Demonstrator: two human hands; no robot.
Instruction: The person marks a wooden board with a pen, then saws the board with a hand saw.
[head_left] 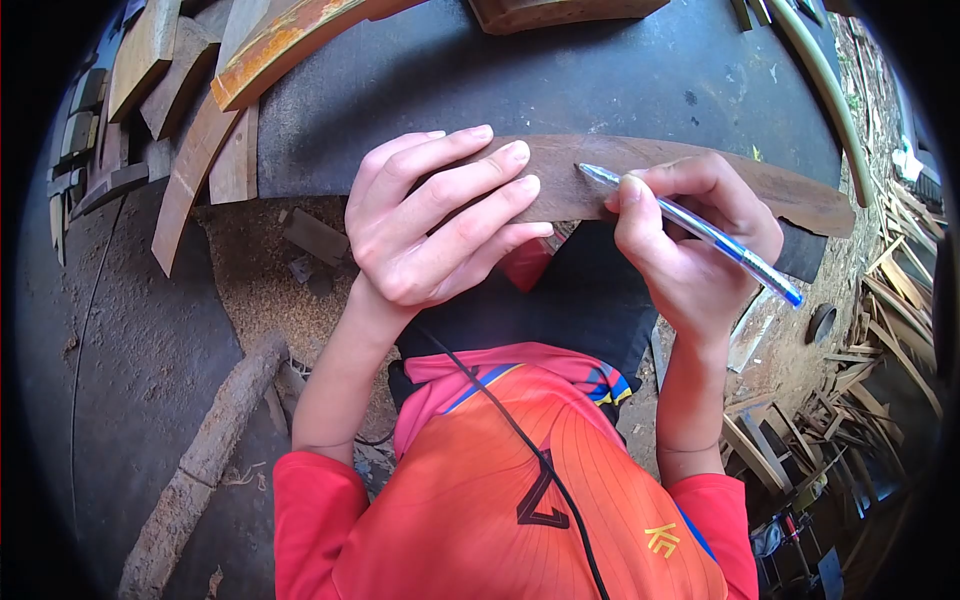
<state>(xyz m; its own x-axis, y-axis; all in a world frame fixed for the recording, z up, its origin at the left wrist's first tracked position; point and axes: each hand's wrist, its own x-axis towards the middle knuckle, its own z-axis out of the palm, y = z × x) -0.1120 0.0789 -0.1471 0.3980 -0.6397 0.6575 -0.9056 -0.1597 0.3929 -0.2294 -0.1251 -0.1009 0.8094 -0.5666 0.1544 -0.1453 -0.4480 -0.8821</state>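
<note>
A long brown wooden board (650,155) with a curved edge lies across the near side of the dark table. Over its left part rests my left hand (430,215), with the fingers laid on the wood and the thumb by the near edge, gripping it. My right hand (700,230) is closed around a clear ballpoint pen (725,243) with a blue cap end. The pen's tip points left, at or just above the board's face; contact cannot be told. A dark notch shows at the board's right end.
The dark tabletop (420,85) carries curved wooden pieces (290,50) at the back left and another block (560,12) at the back. A curved pale strip (825,90) lies right. Scrap wood (900,330) is heaped on the right-hand ground. A log (200,470) lies lower left.
</note>
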